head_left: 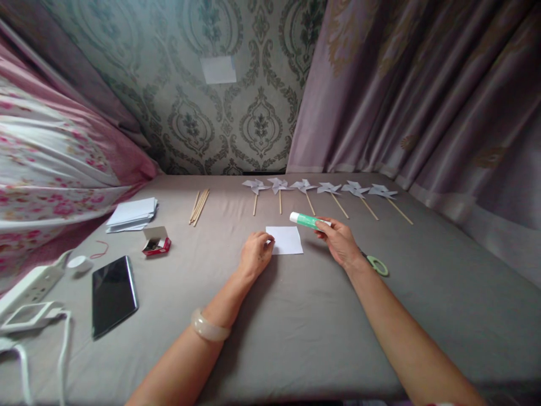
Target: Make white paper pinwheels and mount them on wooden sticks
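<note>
My right hand is closed around a green and white glue stick, held slightly above the table with its white end pointing left. A small white sheet of paper lies in front of me, with one corner at the right a little raised. At its left edge my left hand has its fingers pinched on the paper. Green-handled scissors lie beyond my right wrist, their blades partly hidden by it.
Several paper pinwheels on sticks line the back. Wooden sticks, stacked paper and an open red box lie left. Nearer are a phone, a white cap-like piece, red string and a power strip.
</note>
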Demonstrator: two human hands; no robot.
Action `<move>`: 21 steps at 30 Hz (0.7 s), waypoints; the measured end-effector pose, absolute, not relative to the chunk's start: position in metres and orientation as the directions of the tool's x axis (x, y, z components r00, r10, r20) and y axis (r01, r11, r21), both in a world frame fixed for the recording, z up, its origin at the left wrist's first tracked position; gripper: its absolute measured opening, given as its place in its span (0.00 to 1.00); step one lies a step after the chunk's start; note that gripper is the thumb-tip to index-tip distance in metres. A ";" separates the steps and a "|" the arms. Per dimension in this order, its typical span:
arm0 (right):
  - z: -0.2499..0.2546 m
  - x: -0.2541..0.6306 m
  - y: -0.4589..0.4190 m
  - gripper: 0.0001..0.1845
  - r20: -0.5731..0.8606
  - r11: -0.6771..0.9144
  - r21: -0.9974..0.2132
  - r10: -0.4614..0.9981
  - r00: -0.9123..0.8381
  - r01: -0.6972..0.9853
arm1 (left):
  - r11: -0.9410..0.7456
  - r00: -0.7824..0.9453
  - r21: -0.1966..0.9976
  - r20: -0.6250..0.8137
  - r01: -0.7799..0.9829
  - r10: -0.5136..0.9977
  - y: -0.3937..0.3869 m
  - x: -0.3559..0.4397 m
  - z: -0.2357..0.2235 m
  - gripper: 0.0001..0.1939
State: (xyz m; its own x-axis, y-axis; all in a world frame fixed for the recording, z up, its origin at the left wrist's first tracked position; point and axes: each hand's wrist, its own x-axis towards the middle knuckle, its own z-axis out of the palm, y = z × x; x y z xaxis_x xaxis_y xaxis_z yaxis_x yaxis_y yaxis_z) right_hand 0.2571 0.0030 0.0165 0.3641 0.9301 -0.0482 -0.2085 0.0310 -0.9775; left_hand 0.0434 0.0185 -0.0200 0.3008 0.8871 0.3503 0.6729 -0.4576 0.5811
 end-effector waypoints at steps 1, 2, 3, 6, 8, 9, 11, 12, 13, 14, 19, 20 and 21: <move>0.019 0.258 0.004 0.19 -0.023 0.031 -0.989 0.933 0.358 -0.144 | -0.477 0.336 0.539 0.343 0.695 0.877 0.017 0.044 -0.019 0.07; 0.020 0.258 0.006 0.20 0.007 0.035 -0.997 0.939 0.345 -0.074 | -0.489 0.368 0.505 0.326 0.711 0.871 0.015 0.044 -0.019 0.07; 0.022 0.257 0.008 0.20 0.041 0.043 -0.999 0.944 0.329 0.001 | -0.500 0.396 0.477 0.306 0.723 0.865 0.013 0.045 -0.018 0.07; 0.025 0.254 0.016 0.20 0.169 0.106 -0.968 0.945 0.279 0.228 | -0.528 0.460 0.424 0.260 0.736 0.849 0.008 0.048 -0.015 0.08; 0.028 0.251 0.021 0.22 0.260 0.156 -0.914 0.934 0.246 0.374 | -0.528 0.466 0.408 0.246 0.745 0.849 0.007 0.049 -0.013 0.08; 0.030 0.249 0.023 0.22 0.302 0.176 -0.876 0.926 0.226 0.449 | -0.523 0.465 0.405 0.241 0.750 0.852 0.006 0.049 -0.013 0.08; 0.034 0.244 0.026 0.20 0.362 0.193 -0.780 0.915 0.178 0.596 | -0.514 0.459 0.402 0.231 0.758 0.858 0.006 0.049 -0.011 0.08; 0.037 0.241 0.027 0.20 0.379 0.193 -0.728 0.913 0.152 0.658 | -0.511 0.458 0.401 0.225 0.761 0.860 0.005 0.049 -0.010 0.09; 0.039 0.238 0.028 0.19 0.386 0.192 -0.678 0.915 0.121 0.709 | -0.508 0.458 0.399 0.220 0.763 0.861 0.004 0.049 -0.009 0.09; 0.041 0.234 0.028 0.19 0.384 0.194 -0.635 0.919 0.088 0.748 | -0.507 0.460 0.395 0.215 0.766 0.861 0.004 0.049 -0.008 0.09; 0.046 0.220 0.030 0.21 0.338 0.247 -0.477 0.937 -0.084 0.843 | -0.510 0.473 0.353 0.191 0.784 0.860 0.001 0.050 -0.005 0.10; 0.046 0.218 0.030 0.21 0.328 0.256 -0.455 0.939 -0.107 0.853 | -0.508 0.473 0.347 0.186 0.789 0.861 0.001 0.050 -0.005 0.10; 0.046 0.217 0.030 0.21 0.318 0.263 -0.438 0.940 -0.126 0.860 | -0.505 0.471 0.342 0.183 0.792 0.863 0.001 0.050 -0.005 0.10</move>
State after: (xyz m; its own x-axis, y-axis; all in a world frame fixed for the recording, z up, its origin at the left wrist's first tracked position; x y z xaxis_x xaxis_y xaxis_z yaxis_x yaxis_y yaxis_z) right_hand 0.2166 0.0304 0.0461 -0.1258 0.9398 0.3176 0.8599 0.2630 -0.4376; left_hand 0.0500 0.0008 -0.0052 0.4709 0.8631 0.1826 0.7924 -0.5048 0.3425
